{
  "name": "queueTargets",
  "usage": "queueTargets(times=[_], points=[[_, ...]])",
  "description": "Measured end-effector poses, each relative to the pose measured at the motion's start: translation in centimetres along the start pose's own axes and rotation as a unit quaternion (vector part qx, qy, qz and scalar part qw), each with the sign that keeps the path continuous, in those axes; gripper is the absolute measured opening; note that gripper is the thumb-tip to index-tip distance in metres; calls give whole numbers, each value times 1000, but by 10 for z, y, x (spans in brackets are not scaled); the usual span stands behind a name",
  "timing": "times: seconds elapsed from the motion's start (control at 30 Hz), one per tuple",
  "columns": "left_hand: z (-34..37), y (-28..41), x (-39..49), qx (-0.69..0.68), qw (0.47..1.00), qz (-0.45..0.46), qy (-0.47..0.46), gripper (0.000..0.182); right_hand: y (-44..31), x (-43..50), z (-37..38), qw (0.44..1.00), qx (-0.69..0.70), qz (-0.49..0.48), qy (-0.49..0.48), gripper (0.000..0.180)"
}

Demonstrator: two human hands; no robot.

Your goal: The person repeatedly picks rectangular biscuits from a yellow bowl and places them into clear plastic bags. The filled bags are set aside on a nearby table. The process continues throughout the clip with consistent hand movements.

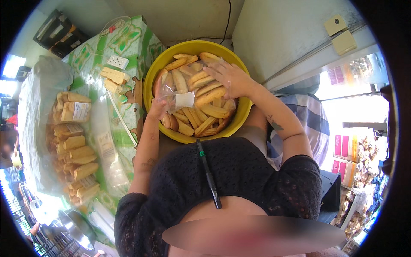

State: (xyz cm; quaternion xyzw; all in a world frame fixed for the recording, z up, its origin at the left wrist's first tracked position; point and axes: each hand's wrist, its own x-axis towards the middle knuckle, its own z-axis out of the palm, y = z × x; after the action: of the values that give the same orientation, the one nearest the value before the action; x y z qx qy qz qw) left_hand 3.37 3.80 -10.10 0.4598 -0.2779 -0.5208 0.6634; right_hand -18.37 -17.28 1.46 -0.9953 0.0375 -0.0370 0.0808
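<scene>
A clear plastic bag [171, 98] with a white label [184, 100] lies over the yellow basin [196, 140], with bread pieces [210, 96] inside it. My left hand [158, 104] grips the bag near the label, at the basin's left side. Across the bag's right end spreads my right hand [231, 78], its fingers over the top and the thumb lower down on the bread. Loose toasted bread sticks [205, 125] fill the basin beneath. Part of them is hidden by the bag and both hands.
Left of the basin, a table with a green patterned cover [128, 35] carries packed bread bags [80, 154], two bread pieces [114, 78], a power strip [118, 62], a white stick [122, 117] and flat plastic bags [110, 151]. A wall panel [276, 38] stands close on the right.
</scene>
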Motion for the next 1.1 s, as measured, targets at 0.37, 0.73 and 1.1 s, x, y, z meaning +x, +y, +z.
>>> queueTargets(times=[0.37, 0.73, 1.1], points=[[50, 4, 7, -10, 995, 62, -76, 135, -18, 26, -7, 978, 14, -198, -60, 77], [54, 5, -1, -6, 991, 114, -65, 132, -46, 35, -7, 962, -32, -260, -81, 67], [33, -5, 0, -190, 970, 151, 18, 98, 13, 36, -61, 948, 294, -119, -10, 36]])
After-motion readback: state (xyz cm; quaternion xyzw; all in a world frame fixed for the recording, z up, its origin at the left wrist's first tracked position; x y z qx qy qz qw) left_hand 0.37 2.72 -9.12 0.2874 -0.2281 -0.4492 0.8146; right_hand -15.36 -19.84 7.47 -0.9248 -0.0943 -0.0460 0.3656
